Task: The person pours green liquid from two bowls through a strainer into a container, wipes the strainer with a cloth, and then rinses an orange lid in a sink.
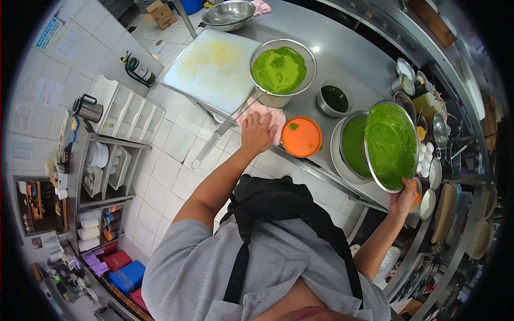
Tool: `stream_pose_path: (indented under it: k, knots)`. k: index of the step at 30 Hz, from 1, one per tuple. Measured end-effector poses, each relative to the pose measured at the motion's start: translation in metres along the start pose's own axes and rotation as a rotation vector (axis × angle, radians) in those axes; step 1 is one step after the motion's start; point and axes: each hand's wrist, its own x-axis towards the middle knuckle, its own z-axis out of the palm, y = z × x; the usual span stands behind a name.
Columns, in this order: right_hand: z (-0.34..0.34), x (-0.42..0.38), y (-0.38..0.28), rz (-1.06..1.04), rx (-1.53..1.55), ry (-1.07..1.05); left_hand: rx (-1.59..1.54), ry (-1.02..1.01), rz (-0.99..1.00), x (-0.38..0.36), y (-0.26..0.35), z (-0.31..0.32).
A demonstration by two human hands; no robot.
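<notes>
Your left hand rests flat, fingers spread and holding nothing, on a pink cloth at the near edge of the steel tabletop. Just beside it runs the long handle of a strainer full of green puree, which sits on a metal pot at the far side of the cloth, next to a white cutting board on the left. Your right hand has its grip closed on the near rim of a steel bowl, coated green inside and tilted steeply on its edge toward a second bowl of green liquid just left of it. An orange lid lies between the cloth and these bowls. A small container of dark green liquid stands farther back.
</notes>
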Motion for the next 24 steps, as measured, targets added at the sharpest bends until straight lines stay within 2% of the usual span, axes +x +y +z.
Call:
stream_pose_path:
  k: [2, 6, 10, 14, 16, 18, 21, 23, 24]
  knots:
    - [0.002, 0.003, -0.002, 0.012, -0.012, -0.022, -0.023, -0.073, -0.02, -0.004, 0.002, -0.013]
    - [0.047, -0.002, -0.016, 0.003, -0.066, -0.054, -0.147, 0.018, -0.053, -0.021, -0.005, -0.039]
    - [0.092, 0.007, -0.021, -0.017, -0.127, -0.056, -0.251, 0.081, -0.169, -0.08, -0.031, -0.054]
    - [0.134, 0.028, -0.021, -0.059, -0.18, -0.207, -0.116, -0.081, -0.385, -0.183, -0.085, -0.045]
    - [0.161, 0.034, -0.022, -0.038, -0.227, -0.274, -0.336, -0.159, -0.606, -0.265, -0.136, -0.014]
    - [0.185, 0.039, -0.025, -0.037, -0.263, -0.302, -0.497, -0.267, -1.02, -0.337, -0.175, 0.007]
    - [0.218, 0.041, -0.03, -0.051, -0.339, -0.35, -0.357, -0.183, -0.927, -0.339, -0.172, -0.035]
    - [0.242, 0.038, -0.034, -0.082, -0.409, -0.387, -0.58, -0.257, -1.146, -0.333, -0.175, -0.043]
    - [0.252, 0.04, -0.035, -0.087, -0.413, -0.396, -0.586, -0.248, -1.153, -0.329, -0.178, -0.042]
